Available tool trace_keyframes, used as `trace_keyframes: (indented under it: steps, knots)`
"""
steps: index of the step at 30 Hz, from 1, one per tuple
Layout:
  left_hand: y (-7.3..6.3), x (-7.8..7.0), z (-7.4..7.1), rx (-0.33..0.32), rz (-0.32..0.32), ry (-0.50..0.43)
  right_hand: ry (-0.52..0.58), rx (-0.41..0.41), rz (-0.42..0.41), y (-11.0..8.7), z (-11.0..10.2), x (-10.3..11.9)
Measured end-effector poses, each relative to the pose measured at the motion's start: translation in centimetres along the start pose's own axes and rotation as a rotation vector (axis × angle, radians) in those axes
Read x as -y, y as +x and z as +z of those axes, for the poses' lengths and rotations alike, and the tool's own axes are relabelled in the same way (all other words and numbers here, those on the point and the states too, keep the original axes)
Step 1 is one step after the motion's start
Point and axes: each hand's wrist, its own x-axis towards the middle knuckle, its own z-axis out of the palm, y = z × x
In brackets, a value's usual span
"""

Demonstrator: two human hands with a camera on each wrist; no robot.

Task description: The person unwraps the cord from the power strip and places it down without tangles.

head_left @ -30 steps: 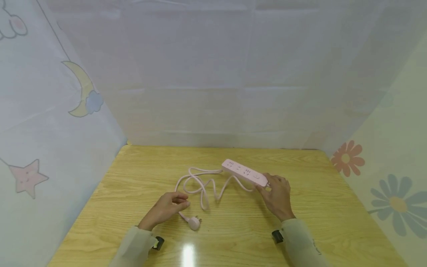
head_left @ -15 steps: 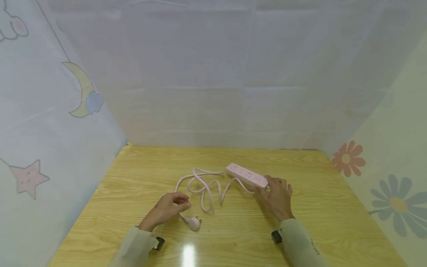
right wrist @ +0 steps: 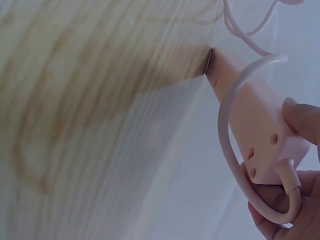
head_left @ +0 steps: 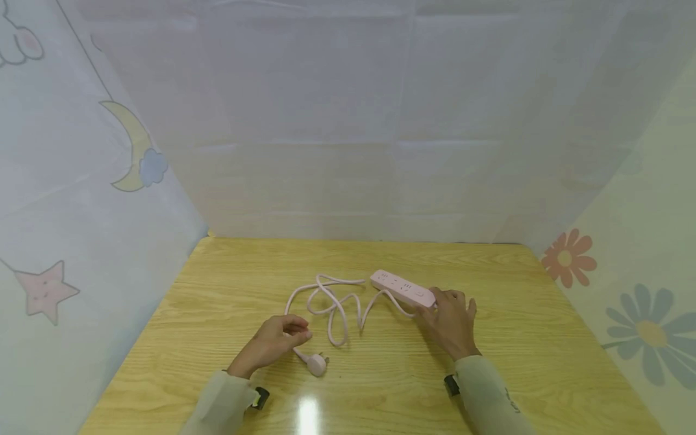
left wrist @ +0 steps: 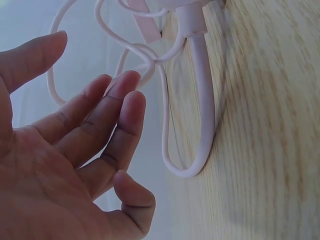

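Observation:
A pale pink power strip [head_left: 402, 289] lies slanted at the right of the table's middle, sockets upward. My right hand [head_left: 452, 324] grips its near right end between thumb and fingers. In the right wrist view the strip's [right wrist: 250, 112] far end meets the table while the held end is tilted up, its cord [right wrist: 226, 125] looping by the fingers. My left hand [head_left: 270, 345] hovers beside the cord with relaxed, slightly bent fingers [left wrist: 92, 130] and holds nothing. Just right of it lies the plug [head_left: 316, 364], prongs pointing right; the cord [left wrist: 202, 90] bends on the wood below it.
The wooden table [head_left: 228, 266] carries the loosely looped cord between both hands. Printed cloth walls stand behind [head_left: 348, 181] and at both sides. A black wrist device [head_left: 261, 397] sits at the left sleeve and another [head_left: 452, 385] at the right.
The strip's far end has come down and shifted slightly right and nearer, with the cord loops sliding a little right. My right hand keeps its hold; the left hand barely moves.

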Motion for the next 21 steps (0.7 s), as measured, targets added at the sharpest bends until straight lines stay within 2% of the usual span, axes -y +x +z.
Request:
trace_keyframes:
  steps: [10, 15, 21]
  knots:
    - [0.03, -0.04, -0.03, -0.008, -0.023, 0.012, -0.084, 0.063, 0.095, 0.45, -0.32, 0.17]
    - [0.16, -0.06, 0.04, -0.021, -0.051, 0.027, -0.138, 0.088, 0.153, 0.62, 0.00, -0.06]
    - [0.06, -0.12, 0.08, -0.030, -0.051, 0.042, -0.198, 0.117, 0.188, 0.86, 0.52, -0.50]
